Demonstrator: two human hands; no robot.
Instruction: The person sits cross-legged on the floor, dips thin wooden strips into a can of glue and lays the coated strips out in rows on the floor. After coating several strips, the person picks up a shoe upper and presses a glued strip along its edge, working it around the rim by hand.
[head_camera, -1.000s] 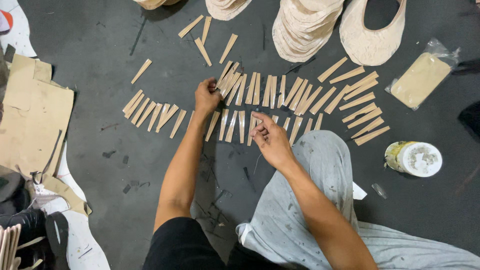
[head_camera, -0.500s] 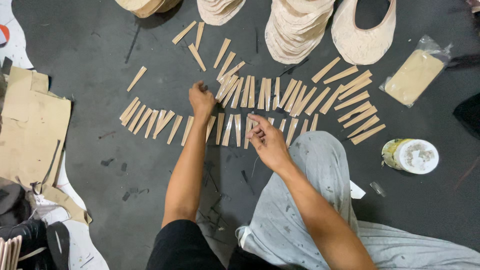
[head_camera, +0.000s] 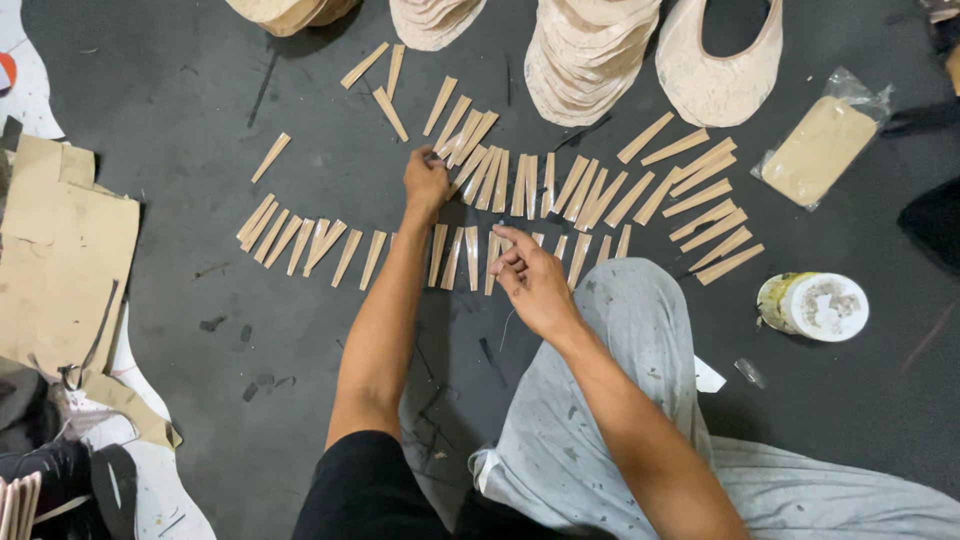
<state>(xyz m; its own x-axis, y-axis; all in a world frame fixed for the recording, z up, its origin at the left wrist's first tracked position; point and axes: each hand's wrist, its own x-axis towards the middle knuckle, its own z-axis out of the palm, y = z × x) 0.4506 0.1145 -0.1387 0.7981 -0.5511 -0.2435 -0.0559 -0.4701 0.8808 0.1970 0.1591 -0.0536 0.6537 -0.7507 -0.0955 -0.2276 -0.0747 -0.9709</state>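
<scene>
We see tan strips (head_camera: 452, 256) lying in rows on the dark floor (head_camera: 200, 120), long axes pointing mostly away from us. Our left hand (head_camera: 426, 183) reaches far forward, fingers curled onto the upper row. Our right hand (head_camera: 530, 275) pinches one strip's near end. A clear packet (head_camera: 820, 148) lies toward the right edge, a round white-lidded tin (head_camera: 815, 306) nearer us.

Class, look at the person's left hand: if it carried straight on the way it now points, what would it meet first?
The left hand points up the floor; it would probably first meet the fanned tan strips just beyond its fingers.
</scene>
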